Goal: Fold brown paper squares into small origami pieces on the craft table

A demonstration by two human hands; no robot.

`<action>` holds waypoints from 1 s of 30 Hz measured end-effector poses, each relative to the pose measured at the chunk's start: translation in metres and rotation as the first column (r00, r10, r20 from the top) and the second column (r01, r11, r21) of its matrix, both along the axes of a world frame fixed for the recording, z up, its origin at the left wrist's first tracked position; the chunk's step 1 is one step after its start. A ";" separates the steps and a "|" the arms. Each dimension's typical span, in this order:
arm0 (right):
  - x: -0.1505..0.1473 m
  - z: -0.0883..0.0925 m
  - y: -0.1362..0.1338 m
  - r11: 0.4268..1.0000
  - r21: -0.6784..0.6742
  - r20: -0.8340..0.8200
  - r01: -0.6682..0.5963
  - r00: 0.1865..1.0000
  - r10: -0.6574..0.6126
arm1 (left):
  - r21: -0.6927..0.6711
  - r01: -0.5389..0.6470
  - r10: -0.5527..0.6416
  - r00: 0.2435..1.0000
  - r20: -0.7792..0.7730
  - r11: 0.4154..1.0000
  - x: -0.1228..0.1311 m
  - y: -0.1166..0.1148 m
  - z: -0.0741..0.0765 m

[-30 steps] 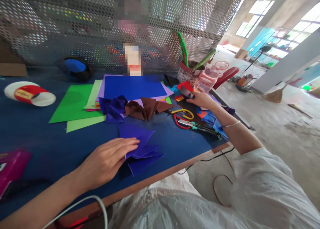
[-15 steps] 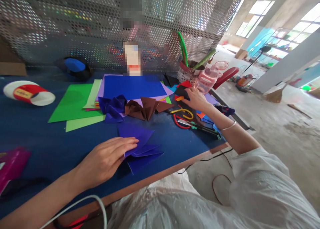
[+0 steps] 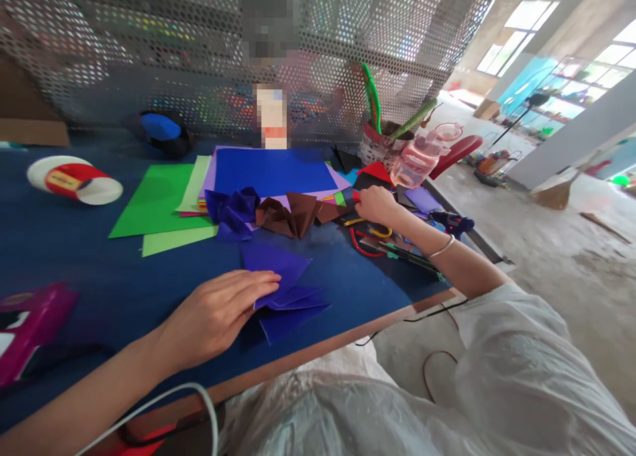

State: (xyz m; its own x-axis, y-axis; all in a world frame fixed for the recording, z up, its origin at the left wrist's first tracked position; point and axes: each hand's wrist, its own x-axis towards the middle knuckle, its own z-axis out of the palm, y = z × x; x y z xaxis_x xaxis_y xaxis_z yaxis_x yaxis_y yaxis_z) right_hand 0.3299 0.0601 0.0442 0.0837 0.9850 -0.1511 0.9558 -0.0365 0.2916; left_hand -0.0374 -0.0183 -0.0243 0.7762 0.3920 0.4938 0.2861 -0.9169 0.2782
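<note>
My left hand (image 3: 216, 310) holds down a folded purple-blue paper (image 3: 278, 264) near the table's front edge, its fingers together over the fold and the thumb hidden. Loose pointed flaps of that paper spread to the right. Further right, my right hand (image 3: 378, 205) reaches among paper scraps with its fingers curled down; a bit of red shows at the fingertips, and what they grip, if anything, is hidden. Just behind the left hand's paper lie a crumpled-looking purple folded piece (image 3: 233, 212) and brown folded pieces (image 3: 293, 216).
Blue sheets (image 3: 273, 168) and green sheets (image 3: 149, 197) are stacked at the back. Red-handled scissors (image 3: 365, 247) and a craft knife (image 3: 397, 249) lie below my right wrist, beside a glue gun (image 3: 452, 224). A pink bottle (image 3: 417, 158), a pot (image 3: 382, 144) and a paper cup (image 3: 74, 179) stand or lie around.
My right hand has drawn slightly back toward me from the red and black scraps, its fingers now more curled. My left hand stays on the folded paper. The view has shifted a little.
</note>
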 end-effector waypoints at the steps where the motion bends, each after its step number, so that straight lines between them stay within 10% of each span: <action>1: 0.002 0.001 0.001 1.000 0.015 0.008 0.022 1.000 -0.022 | 0.003 -0.002 0.002 1.000 0.000 1.000 0.000 0.000 0.000; 25: 0.008 0.010 -0.008 0.985 0.160 -0.107 0.066 0.993 -0.049 | -0.004 0.018 -0.019 0.999 -0.039 1.000 -0.004 0.006 -0.004; 30: 0.016 0.034 -0.009 0.933 0.340 -0.234 0.115 0.972 -0.034 | -0.009 0.017 -0.017 0.999 -0.037 1.000 -0.003 0.005 -0.003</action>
State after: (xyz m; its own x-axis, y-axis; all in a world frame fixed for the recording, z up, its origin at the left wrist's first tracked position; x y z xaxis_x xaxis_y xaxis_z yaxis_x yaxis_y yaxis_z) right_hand 0.3464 0.0512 0.0780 0.1632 0.9704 0.1782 0.9848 -0.1711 0.0296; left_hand -0.0405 -0.0130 -0.0277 0.8007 0.3825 0.4611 0.2807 -0.9194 0.2754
